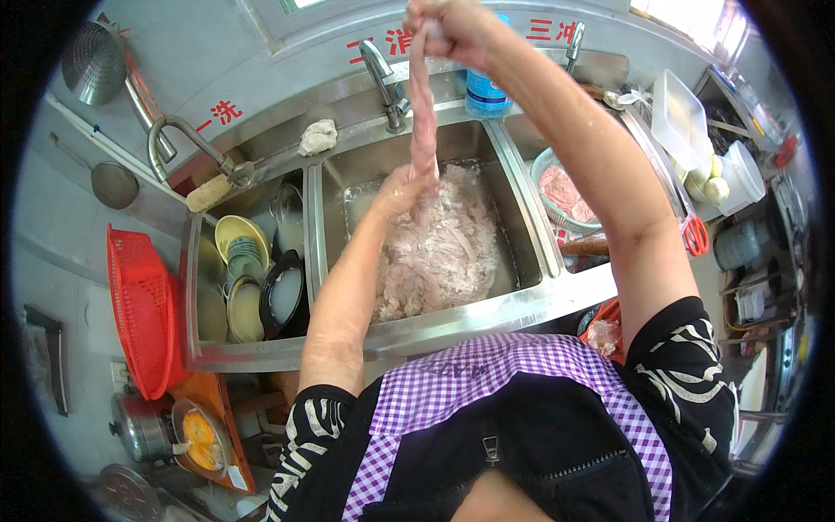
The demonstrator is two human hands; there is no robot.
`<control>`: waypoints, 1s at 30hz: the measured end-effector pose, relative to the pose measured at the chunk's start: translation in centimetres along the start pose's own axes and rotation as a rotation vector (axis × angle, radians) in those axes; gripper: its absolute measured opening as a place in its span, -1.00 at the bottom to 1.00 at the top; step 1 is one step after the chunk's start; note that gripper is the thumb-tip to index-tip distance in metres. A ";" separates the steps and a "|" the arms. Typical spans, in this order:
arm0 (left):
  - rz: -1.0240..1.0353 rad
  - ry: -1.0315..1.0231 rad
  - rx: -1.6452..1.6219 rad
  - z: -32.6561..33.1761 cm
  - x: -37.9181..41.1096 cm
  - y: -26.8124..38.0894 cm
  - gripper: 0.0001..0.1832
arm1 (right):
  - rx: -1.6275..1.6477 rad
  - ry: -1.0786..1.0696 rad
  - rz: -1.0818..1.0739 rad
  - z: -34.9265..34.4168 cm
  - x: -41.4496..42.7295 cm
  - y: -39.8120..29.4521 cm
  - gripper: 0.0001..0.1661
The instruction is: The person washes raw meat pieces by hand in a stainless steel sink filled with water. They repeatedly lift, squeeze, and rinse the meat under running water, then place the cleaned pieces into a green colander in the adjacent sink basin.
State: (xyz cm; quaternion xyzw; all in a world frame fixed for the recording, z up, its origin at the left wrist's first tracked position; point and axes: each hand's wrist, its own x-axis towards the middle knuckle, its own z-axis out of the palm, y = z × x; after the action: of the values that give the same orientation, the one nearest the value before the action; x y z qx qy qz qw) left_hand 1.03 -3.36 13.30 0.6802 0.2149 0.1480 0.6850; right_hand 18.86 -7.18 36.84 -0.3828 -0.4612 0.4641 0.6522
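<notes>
A long pink strand of raw intestine (423, 111) hangs stretched between my two hands above the middle basin of a steel sink (456, 140). My right hand (453, 32), raised high near the wall, is closed around its upper end. Lower down, my left hand (406, 192) grips the same strand just over the pile. Beneath lies a heap of raw intestines (450, 261), coated in whitish paste and sitting in cloudy water. The strand's lower end merges into the heap, so where it ends is hidden.
Bowls (248, 307) crowd the left basin. A mesh basket (545, 196) with pink meat stands in the right basin. The faucet (385, 85) and a blue bottle (488, 94) line the back ledge, beside a white lump (318, 137). Red-handled scissors (697, 236) hang at right.
</notes>
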 end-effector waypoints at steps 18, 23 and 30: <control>-0.108 -0.087 -0.652 -0.8 -4.1 -2.7 -0.54 | -0.961 -0.012 0.296 -8.9 -7.9 7.0 -0.58; -0.117 -0.039 -0.502 -0.1 -3.2 -3.6 -0.53 | -1.028 -0.327 0.560 -11.6 -12.4 16.8 -0.71; -0.158 -0.108 -0.497 1.0 -3.1 -3.4 -0.54 | -1.096 -0.467 0.232 -8.0 -16.6 24.5 -0.50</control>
State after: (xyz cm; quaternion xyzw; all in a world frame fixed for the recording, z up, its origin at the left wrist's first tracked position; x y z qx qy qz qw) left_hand -1.45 -5.84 10.18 0.4791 0.1878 0.1057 0.8509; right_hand 17.94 -16.95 7.79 -0.5986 -0.7193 0.2990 0.1869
